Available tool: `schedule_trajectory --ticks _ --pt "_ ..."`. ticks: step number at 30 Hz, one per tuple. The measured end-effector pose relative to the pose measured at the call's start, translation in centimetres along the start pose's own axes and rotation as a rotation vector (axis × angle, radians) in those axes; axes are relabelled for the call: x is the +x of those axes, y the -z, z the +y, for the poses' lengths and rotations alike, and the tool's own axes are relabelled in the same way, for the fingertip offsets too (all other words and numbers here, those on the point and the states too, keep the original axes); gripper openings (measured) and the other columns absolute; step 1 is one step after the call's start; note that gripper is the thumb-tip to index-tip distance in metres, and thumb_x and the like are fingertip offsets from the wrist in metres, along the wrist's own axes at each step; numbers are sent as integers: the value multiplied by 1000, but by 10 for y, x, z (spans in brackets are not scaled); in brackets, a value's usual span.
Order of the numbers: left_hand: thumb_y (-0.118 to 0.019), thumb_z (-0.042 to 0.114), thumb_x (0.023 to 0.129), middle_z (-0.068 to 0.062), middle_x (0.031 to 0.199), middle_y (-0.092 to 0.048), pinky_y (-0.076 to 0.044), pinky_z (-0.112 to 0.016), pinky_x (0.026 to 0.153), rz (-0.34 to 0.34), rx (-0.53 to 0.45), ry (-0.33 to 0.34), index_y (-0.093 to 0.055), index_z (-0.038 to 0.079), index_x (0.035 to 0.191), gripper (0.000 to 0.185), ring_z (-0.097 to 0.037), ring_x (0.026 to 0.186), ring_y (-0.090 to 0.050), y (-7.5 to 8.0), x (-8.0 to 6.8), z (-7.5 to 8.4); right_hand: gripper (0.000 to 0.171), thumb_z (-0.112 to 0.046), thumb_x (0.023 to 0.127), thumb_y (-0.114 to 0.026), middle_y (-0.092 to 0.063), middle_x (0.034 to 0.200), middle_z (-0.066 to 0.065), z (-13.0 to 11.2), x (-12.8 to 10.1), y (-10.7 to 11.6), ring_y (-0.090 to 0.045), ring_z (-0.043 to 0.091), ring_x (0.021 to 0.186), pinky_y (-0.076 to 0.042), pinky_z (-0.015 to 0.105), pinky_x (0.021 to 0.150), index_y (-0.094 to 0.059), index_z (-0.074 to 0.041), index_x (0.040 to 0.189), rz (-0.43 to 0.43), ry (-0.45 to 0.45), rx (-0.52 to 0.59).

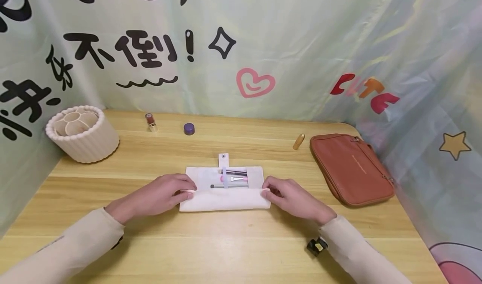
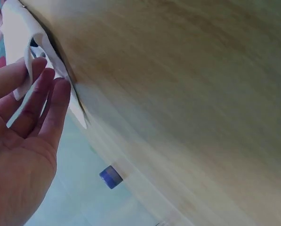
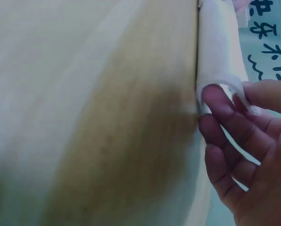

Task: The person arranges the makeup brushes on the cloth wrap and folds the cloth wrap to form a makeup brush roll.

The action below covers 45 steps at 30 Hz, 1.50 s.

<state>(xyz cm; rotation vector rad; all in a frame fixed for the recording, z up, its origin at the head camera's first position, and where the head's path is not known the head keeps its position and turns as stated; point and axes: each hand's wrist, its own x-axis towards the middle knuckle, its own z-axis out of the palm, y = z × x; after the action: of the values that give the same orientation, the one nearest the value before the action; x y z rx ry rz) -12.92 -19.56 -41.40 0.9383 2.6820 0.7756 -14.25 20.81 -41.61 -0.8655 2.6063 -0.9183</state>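
Note:
A white fabric brush roll (image 1: 225, 201) lies on the table with its near side folded up over the lower part. Inside it are a dark-handled brush (image 1: 238, 173), a pink-tipped brush (image 1: 238, 179) and a grey brush (image 1: 233, 186), lying sideways under a pale strap (image 1: 225, 182). A tab with a metal snap (image 1: 224, 160) sticks out from the far edge. My left hand (image 1: 160, 194) pinches the left end of the fold, thumb outside. At the right end, my right hand (image 1: 297, 198) pinches it too; the right wrist view shows the cloth (image 3: 220, 52) curved between thumb and fingers.
A brown zip case (image 1: 352, 171) lies at the right, a ribbed cream holder (image 1: 86, 144) stands at the left. Toward the back are a lipstick (image 1: 150, 121), a purple cap-like cylinder (image 1: 189, 129) and a small gold tube (image 1: 299, 142). A printed curtain (image 1: 301, 45) hangs behind the table.

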Motion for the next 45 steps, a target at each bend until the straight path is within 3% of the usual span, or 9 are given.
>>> schedule_trajectory --ticks 4,11,16,21,30,33,37,40,45 --pt "-68 15 108 2 125 -75 -59 -49 104 3 -6 65 -80 18 116 14 -20 116 -70 -2 3 1 9 -27 111 -66 -55 79 -13 2 2 -4 -51 4 73 -46 23 68 -67 -21 104 6 -14 -35" --pt "-75 9 102 4 122 -72 -58 -41 96 5 28 85 -67 25 85 25 -16 111 -66 -4 8 5 7 -27 111 -66 -55 82 -13 -1 8 -5 -53 5 77 -46 25 73 -67 -23 105 26 -22 -142" --pt "-76 8 101 7 114 -68 -57 -36 91 20 28 84 -68 22 96 18 -12 102 -61 -6 9 6 6 -29 109 -69 -58 85 -13 -1 9 -6 -55 7 81 -47 27 76 -67 -24 107 39 -50 -187" --pt "-75 5 100 8 119 -64 -59 -34 90 46 35 52 -68 22 114 23 -10 100 -62 -9 7 7 12 -28 103 -78 -60 99 -11 0 7 -6 -59 7 90 -53 27 81 -67 -25 107 66 -19 -197" --pt "-74 9 103 1 129 -64 -60 -32 91 65 113 -57 -81 19 113 16 -12 104 -63 -13 1 8 9 -17 104 -77 -68 102 -14 1 6 -2 -61 3 92 -58 27 86 -81 -24 106 7 117 -160" --pt "-75 20 104 -1 130 -66 -58 -36 99 82 199 -142 -83 17 110 11 -16 113 -61 -12 -1 10 10 -23 104 -78 -69 106 -13 2 3 1 -62 6 93 -58 27 86 -82 -23 113 -19 131 -142" --pt "-75 42 103 1 124 -68 -52 -40 102 86 341 -219 -81 19 106 25 -19 115 -57 -10 -3 14 27 -35 98 -84 -67 115 -13 3 -2 3 -61 9 100 -56 28 90 -81 -24 123 -65 136 -127" --pt "-76 50 100 3 122 -69 -54 -41 99 52 386 -226 -80 18 110 33 -18 110 -59 -7 -5 16 36 -38 94 -88 -65 121 -13 3 -4 4 -61 9 107 -55 30 96 -80 -26 127 -81 134 -141" --pt "-82 46 97 2 128 -67 -58 -41 99 3 339 -180 -77 14 122 41 -15 109 -62 -6 -9 16 38 -39 93 -89 -65 123 -13 2 -5 4 -61 8 109 -56 34 99 -78 -26 127 -76 117 -180"
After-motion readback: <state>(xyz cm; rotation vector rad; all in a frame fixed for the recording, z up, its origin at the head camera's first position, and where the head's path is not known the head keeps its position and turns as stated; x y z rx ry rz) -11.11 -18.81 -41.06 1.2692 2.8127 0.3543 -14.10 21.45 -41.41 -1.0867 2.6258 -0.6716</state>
